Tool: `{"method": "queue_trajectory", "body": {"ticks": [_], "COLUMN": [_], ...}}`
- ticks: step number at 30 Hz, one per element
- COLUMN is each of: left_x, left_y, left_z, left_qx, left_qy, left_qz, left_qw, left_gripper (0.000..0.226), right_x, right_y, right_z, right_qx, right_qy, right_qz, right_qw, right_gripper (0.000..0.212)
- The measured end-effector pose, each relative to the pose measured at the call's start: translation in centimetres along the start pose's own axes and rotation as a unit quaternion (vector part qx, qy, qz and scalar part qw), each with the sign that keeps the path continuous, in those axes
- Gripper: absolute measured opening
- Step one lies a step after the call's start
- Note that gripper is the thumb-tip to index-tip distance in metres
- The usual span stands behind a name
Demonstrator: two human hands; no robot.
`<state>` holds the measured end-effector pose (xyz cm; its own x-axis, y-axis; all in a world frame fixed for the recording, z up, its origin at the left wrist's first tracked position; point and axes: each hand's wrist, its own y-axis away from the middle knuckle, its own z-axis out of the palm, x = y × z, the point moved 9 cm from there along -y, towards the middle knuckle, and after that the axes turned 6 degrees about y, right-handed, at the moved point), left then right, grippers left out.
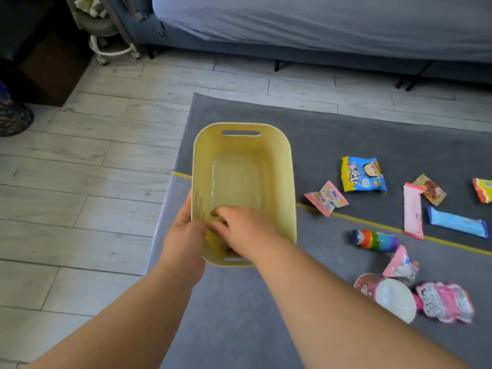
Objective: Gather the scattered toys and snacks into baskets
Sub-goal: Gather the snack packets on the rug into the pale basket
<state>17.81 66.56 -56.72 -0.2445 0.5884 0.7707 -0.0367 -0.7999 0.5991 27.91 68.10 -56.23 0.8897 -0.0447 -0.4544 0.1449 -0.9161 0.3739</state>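
A yellow plastic basket with slot handles sits on the grey mat, its visible floor bare. My left hand grips its near left wall, thumb over the rim. My right hand reaches inside at the near end with curled fingers; what they hold, if anything, is hidden. To the right lie a blue-yellow snack bag, a small pink packet, a long pink bar, a blue bar, a rainbow toy bottle and a pink cup on its side.
The grey mat with a yellow stripe covers the light plank floor. A grey sofa on dark legs runs along the back. A white wheeled stand is at the far left. More packets lie near the right edge.
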Motion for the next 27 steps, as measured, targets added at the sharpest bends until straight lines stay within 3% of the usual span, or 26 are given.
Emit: {"method": "queue_trajectory", "body": {"ticks": [3, 6, 8, 10, 13, 17, 19, 24, 27], "left_x": [1.4, 2.4, 3.0, 3.3, 3.3, 3.2, 3.2, 2.9, 3.0], "left_y": [-1.1, -2.3, -2.8, -3.3, -4.1, -4.7, -4.9, -5.1, -4.9], "left_z": [-1.5, -3.3, -4.3, -5.0, -5.7, -6.0, -5.9, -5.2, -4.5], "left_qx": [0.029, 0.058, 0.070, 0.074, 0.073, 0.063, 0.056, 0.045, 0.045], "left_qy": [0.019, 0.042, 0.042, 0.042, 0.046, 0.018, 0.005, 0.008, 0.009], "left_qz": [0.007, 0.007, 0.012, 0.017, 0.016, 0.017, 0.015, 0.004, -0.005], "left_qw": [0.999, 0.997, 0.997, 0.996, 0.996, 0.998, 0.998, 0.999, 0.999], "left_gripper": [0.083, 0.082, 0.083, 0.082, 0.083, 0.083, 0.083, 0.085, 0.086], "right_x": [-0.3, 3.6, 8.0, 12.0, 15.5, 16.9, 16.9, 17.0, 17.9], "right_y": [-0.5, -0.9, -2.1, -4.2, -7.2, -9.1, -9.8, -9.6, -8.5], "right_z": [-6.8, -13.1, -14.4, -12.4, -6.1, -0.8, 0.3, -0.9, -3.5], "right_qx": [0.191, 0.381, 0.439, 0.381, 0.186, 0.047, 0.036, 0.108, 0.176], "right_qy": [-0.109, -0.236, -0.268, -0.199, -0.046, 0.051, 0.053, 0.054, -0.051], "right_qz": [-0.001, 0.059, 0.120, 0.196, 0.242, 0.242, 0.222, 0.207, 0.256], "right_qw": [0.976, 0.892, 0.849, 0.881, 0.951, 0.968, 0.973, 0.971, 0.949], "right_gripper": [0.032, 0.025, 0.028, 0.042, 0.066, 0.078, 0.074, 0.058, 0.053]}}
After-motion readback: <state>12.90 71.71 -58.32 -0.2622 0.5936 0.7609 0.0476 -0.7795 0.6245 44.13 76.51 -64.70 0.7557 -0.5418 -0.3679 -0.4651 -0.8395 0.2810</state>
